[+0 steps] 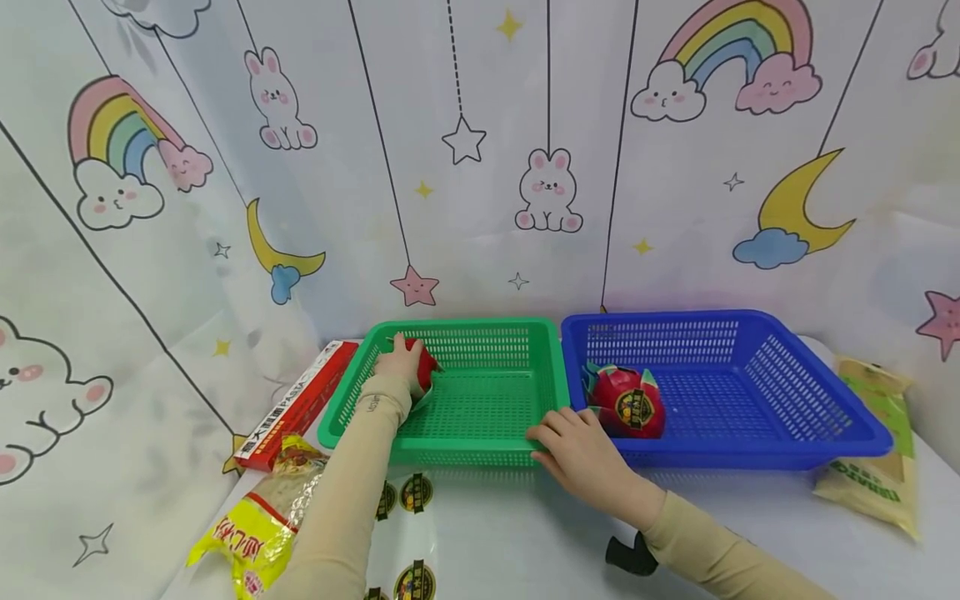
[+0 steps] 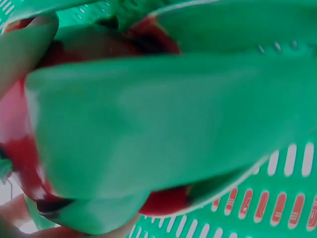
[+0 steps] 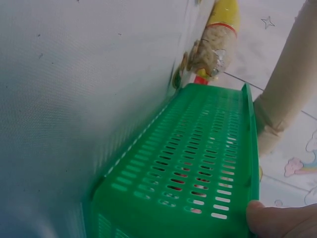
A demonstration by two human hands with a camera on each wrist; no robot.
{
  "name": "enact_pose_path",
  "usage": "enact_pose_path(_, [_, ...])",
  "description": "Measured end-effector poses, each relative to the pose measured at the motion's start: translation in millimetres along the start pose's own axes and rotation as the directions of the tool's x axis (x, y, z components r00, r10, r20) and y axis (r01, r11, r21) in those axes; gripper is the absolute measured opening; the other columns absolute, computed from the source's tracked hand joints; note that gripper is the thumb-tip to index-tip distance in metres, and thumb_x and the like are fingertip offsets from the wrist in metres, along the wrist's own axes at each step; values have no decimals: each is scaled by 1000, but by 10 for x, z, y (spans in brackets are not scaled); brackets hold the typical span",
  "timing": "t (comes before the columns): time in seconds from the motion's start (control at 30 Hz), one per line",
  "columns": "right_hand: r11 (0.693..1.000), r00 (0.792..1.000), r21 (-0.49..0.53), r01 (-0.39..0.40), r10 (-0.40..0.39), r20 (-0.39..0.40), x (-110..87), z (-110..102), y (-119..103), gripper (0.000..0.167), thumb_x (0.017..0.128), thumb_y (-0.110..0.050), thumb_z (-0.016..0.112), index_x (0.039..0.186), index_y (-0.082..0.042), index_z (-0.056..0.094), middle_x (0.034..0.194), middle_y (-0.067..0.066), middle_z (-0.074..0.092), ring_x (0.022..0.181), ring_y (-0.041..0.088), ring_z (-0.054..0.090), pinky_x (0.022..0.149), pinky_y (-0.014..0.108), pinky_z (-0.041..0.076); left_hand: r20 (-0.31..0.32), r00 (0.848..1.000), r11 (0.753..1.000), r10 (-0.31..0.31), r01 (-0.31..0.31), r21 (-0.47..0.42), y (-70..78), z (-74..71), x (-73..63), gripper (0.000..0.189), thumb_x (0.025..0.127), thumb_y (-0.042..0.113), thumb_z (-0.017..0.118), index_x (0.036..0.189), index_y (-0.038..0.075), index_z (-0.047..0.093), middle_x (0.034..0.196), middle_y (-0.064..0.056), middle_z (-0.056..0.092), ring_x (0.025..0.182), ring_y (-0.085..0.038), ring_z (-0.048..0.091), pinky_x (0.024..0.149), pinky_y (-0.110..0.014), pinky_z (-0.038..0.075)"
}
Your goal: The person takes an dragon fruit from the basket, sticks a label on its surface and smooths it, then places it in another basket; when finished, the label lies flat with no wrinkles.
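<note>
My left hand [image 1: 400, 367] is at the left end of the green basket [image 1: 480, 450] and grips a dragon fruit [image 1: 425, 371]. In the left wrist view the held dragon fruit [image 2: 99, 129] shows red skin and broad green scales, with fingers around its left side. My right hand [image 1: 581, 454] holds the near right corner of the green basket, its thumb against the rim in the right wrist view. Another dragon fruit [image 1: 628, 402], bearing a black and gold label, lies at the left end of the blue basket [image 1: 750, 454].
Left of the green basket lie a red pasta box [image 1: 300, 404] and a yellow-and-clear food bag [image 1: 262, 525]. Round black and gold stickers [image 1: 416, 493] lie in front. A tan and green bag [image 1: 877, 450] sits right of the blue basket. Behind hangs a printed curtain [image 1: 480, 242].
</note>
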State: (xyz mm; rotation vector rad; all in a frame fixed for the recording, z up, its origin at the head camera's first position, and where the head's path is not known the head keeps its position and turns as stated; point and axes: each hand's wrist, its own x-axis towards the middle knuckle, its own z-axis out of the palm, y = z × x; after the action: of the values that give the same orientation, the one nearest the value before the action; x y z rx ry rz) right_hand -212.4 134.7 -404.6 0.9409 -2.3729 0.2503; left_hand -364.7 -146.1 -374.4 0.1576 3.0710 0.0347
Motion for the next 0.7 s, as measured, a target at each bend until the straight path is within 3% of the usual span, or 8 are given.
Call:
enact_pose_path(0.1, [1000,1000,8,-3,3,-1,2,-5,-1,19,79,-25,72,95,-18,66,85,-6,57,81,12,51,68,29,35,7,1000,999,27,-27,47,3,7,12,87,71,26,77,144,16,30,143,-27,19,75,-40,57,74,-47,50])
enact_pose_path(0.27, [1000,1000,11,-3,3,2,4,-17,-4,20,78,-24,73,96,-18,66,85,-5,57,81,12,50,68,29,34,44,997,997,66,-68,38,41,-6,-15,81,71,20,76,142,28,37,147,-27,13,75,-39,54,69,-44,50])
enact_pose_path(0.57, [1000,1000,16,-15,15,-8,13,-33,-10,20,77,-22,74,95,-19,67,84,-6,57,81,12,51,69,29,35,38,990,991,136,-135,-27,53,-19,-44,77,70,16,79,136,33,45,147,-25,15,65,-30,54,53,-33,45])
enact_pose_path(0.7, [1000,1000,17,-11,11,-9,9,-25,-20,19,77,-23,73,96,-19,68,84,-6,56,80,12,50,69,29,35,31,989,989,148,-147,-35,49,-32,-59,78,67,18,81,135,33,47,147,-24,16,74,-32,56,57,-35,48])
